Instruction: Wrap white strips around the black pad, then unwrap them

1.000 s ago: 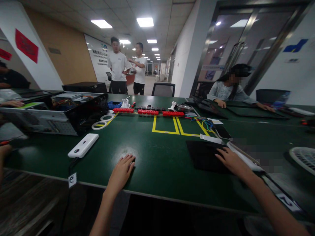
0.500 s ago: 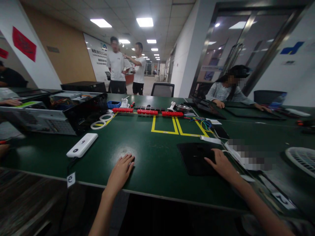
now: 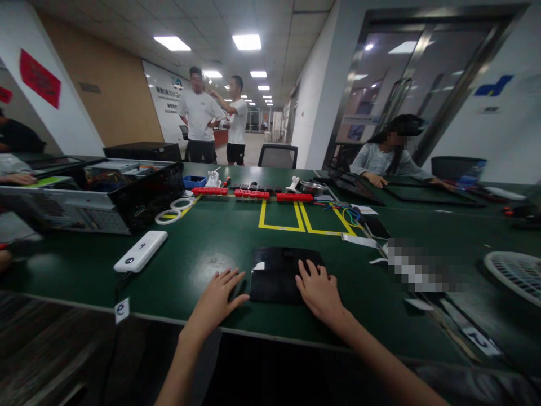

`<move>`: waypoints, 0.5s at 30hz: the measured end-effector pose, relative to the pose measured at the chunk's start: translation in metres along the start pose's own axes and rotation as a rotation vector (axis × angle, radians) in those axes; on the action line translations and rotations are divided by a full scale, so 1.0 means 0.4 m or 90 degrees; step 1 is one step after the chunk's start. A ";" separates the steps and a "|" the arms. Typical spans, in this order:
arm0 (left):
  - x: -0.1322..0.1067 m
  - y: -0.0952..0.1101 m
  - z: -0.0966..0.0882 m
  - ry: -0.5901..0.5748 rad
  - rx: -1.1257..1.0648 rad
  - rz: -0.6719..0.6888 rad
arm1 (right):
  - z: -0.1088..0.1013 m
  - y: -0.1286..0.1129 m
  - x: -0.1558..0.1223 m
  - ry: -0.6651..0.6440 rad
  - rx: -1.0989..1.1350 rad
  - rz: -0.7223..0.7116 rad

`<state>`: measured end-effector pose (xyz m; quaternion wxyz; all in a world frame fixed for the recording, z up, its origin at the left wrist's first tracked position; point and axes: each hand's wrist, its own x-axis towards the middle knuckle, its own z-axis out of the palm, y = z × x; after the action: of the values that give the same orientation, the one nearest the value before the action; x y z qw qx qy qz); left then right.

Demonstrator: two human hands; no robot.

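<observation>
A flat black panel with a small white patch at its left edge lies on the green table in front of me. My right hand rests over the panel's right part, fingers spread on its surface, not wrapped round it. Just left of the panel is my left hand, open with fingers apart and thumb pointing towards the panel's edge; nothing shows in it. The panel's right side is partly hidden beneath my right hand.
A white power bank with a cable lies to the left, before an opened computer case. Red power strips and yellow tape rectangles are further back. Coloured wires and a white fan are to the right. A co-worker sits across.
The black panel has moved left across the table with my right hand on it. My left hand has shifted slightly right and its fingers have spread.
</observation>
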<state>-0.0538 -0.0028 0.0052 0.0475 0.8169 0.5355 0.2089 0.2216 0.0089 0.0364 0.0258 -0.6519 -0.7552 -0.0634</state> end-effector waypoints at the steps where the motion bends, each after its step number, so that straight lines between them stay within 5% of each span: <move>1: 0.003 0.008 0.000 -0.007 -0.005 0.018 | -0.007 -0.016 0.008 -0.006 0.003 -0.007; 9: 0.027 0.006 0.028 0.037 0.000 -0.003 | 0.005 -0.097 0.057 0.013 0.003 -0.052; 15: 0.023 -0.004 0.031 0.050 -0.014 -0.002 | -0.016 -0.048 0.075 -0.014 0.061 -0.129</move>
<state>-0.0472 0.0077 -0.0039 0.0354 0.8068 0.5357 0.2468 0.1978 0.0350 0.0452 0.0421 -0.5706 -0.8198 -0.0220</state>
